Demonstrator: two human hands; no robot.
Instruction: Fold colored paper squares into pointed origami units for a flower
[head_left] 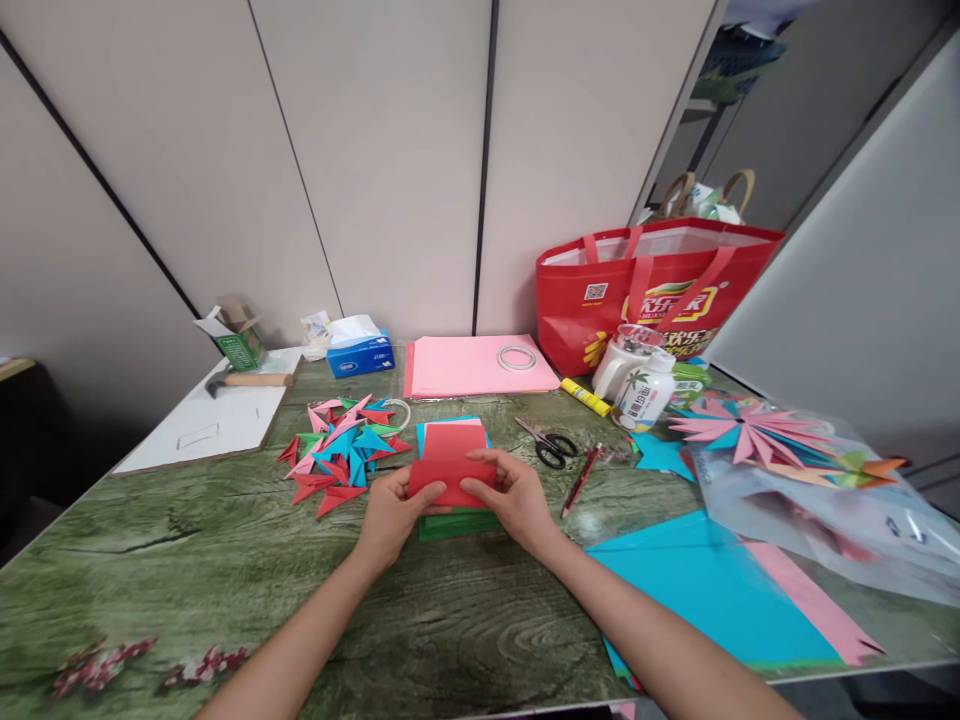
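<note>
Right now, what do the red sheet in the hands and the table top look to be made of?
Red sheet: thin matte paper, apparently; it bends with a sharp fold between the left hand and right hand. Table top: green wood-grain print, glossy, probably a plastic cover or laminate; its sheen suggests that.

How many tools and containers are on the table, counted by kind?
Scissors: 1
Hammer: 1
Glue stick: 1
Tape roll: 1
Tissue box: 1
Red bag: 1
Total: 6
</note>
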